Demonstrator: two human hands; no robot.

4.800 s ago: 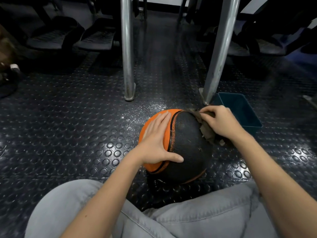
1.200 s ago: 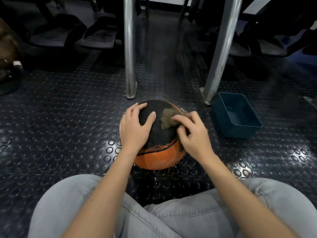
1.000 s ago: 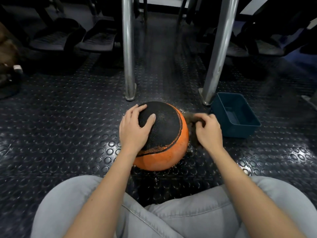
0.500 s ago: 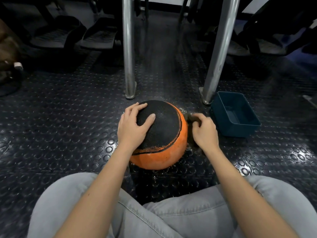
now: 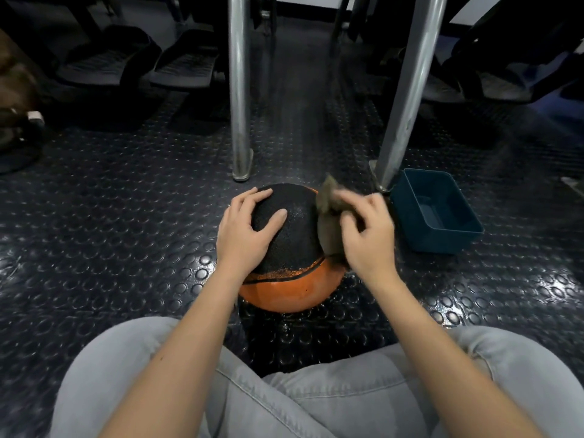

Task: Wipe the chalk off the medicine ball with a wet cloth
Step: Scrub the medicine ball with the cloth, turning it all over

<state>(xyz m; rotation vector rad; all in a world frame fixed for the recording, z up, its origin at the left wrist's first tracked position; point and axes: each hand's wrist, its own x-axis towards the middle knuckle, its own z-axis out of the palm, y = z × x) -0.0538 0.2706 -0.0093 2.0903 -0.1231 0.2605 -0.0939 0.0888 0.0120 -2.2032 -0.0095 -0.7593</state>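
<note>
A black and orange ball (image 5: pixel 292 245) sits on a dark studded floor (image 5: pixel 126 232) between the knees of a person in grey jeans (image 5: pixel 316 396). The left hand (image 5: pixel 246 232) lies spread on the ball's black upper left side. The right hand (image 5: pixel 369 238), slightly blurred, grips a brownish cloth (image 5: pixel 328 226) against the ball's right side. A blue tub (image 5: pixel 442 241) stands just right of the hand, near one of two metal legs (image 5: pixel 407 90).

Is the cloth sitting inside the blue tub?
No, the right hand holds the cloth against the ball, outside the blue tub.
</note>
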